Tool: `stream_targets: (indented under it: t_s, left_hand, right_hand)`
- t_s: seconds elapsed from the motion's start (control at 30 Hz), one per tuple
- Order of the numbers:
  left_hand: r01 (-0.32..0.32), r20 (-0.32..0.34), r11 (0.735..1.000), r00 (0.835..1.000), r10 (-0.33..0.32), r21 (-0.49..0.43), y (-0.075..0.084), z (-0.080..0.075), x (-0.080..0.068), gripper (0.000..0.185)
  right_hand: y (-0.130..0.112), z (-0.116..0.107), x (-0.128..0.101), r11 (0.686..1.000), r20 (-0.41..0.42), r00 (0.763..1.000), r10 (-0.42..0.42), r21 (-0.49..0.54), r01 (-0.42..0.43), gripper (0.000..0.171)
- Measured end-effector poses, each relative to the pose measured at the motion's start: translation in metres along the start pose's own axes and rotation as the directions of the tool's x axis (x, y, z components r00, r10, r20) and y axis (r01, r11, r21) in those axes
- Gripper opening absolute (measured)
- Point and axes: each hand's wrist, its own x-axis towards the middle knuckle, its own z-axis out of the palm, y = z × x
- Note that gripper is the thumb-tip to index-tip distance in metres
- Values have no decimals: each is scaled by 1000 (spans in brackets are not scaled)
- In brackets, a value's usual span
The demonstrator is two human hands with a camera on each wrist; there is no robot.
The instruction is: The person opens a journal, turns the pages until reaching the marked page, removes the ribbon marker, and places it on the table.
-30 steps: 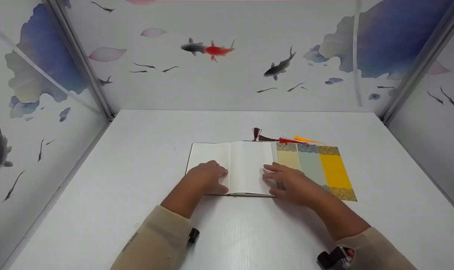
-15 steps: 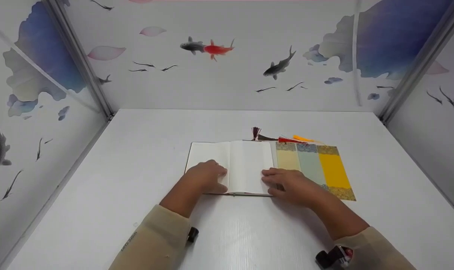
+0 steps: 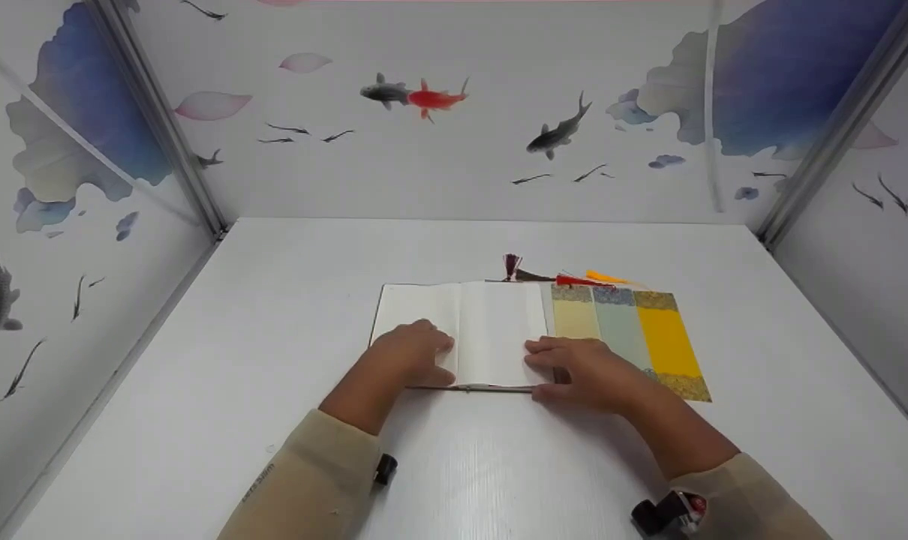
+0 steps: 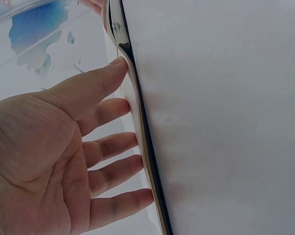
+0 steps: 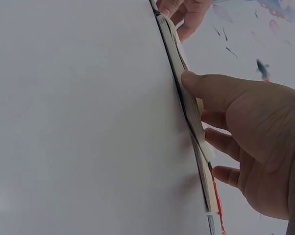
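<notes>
- Head view: an open notebook (image 3: 461, 334) lies mid-table (image 3: 274, 315). The left hand (image 3: 409, 356) rests flat on its left page, seemingly to keep it open. The right hand (image 3: 574, 369) curls at the right page's near corner, thumb at the edge, covering part of the bookmarks (image 3: 626, 330) just beside.
- Left wrist view: the left hand's fingers (image 4: 113, 142) lie straight against the page, gripping nothing; the page face is hidden.
- Right wrist view: the thumb (image 5: 206, 88) presses the page edges; whether it pinches them is unclear.
</notes>
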Motion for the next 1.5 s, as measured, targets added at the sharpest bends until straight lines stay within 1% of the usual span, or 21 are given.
stream_targets:
  t_s: [0.1,0.2,0.27,0.33,0.43,0.5,0.7,0.83,0.9,0.97,1.0,1.1,1.2,1.3,1.37,1.43,1.5]
  left_hand:
    - [1,0,1000,1000,-1,-1,0,1,0,64]
    - [5,2,1000,1000,-5,-2,1,1,0,63]
    - [-3,6,1000,1000,3,7,1,1,-1,63]
    - [-19,13,1000,1000,19,16,1,0,-1,62]
    - [-46,28,999,999,45,23,1,-2,0,63]
    - [-53,36,998,998,52,15,2,-4,0,65]
    - [-21,44,1000,999,22,-14,4,-5,1,80]
    - [-4,14,1000,1000,4,7,9,0,0,89]
    - [7,-10,1000,1000,-6,17,13,4,1,93]
    - [28,-25,1000,999,-27,15,17,9,2,98]
    - [37,-33,999,999,-37,11,19,11,3,98]
    - [72,-56,997,996,-73,-25,24,14,4,90]
    - [89,-78,995,993,-92,-44,27,15,5,80]
    - [83,-94,996,992,-86,-31,27,15,5,76]
    - [82,-99,996,991,-86,-40,26,15,5,78]
    - [81,-108,994,990,-88,-69,26,15,6,84]
    - [77,-135,991,987,-92,-112,25,15,7,96]
  right_hand:
    - [3,-2,0,999,10,1000,-4,39,3,52]
    - [4,-4,-1,993,13,1000,28,112,-29,39]
    - [4,-7,-1,989,-5,999,41,143,-40,31]
    - [4,-9,-1,990,-35,999,38,139,-32,26]
    - [2,-11,0,996,-93,996,0,90,9,23]
    - [1,-12,0,998,-128,992,-11,67,20,21]
    - [-4,-16,-1,996,-225,974,-27,75,45,17]
    - [-7,-17,-2,996,-273,960,-59,55,77,16]
    - [-8,-16,-2,994,-309,948,-78,44,96,16]
    - [-11,-16,-2,993,-351,932,-92,34,111,16]
    - [-12,-16,-1,993,-371,924,-97,32,117,17]
    - [-16,-16,-1,992,-425,899,-103,23,125,18]
    - [-18,-15,-1,993,-453,887,-92,19,113,21]
    - [-18,-14,-1,997,-456,889,-51,27,71,30]
    - [-17,-14,-1,999,-445,895,-12,39,32,41]
    - [-16,-13,-1,998,-423,905,37,57,-14,53]
    - [-15,-13,-1,995,-379,922,82,76,-57,62]
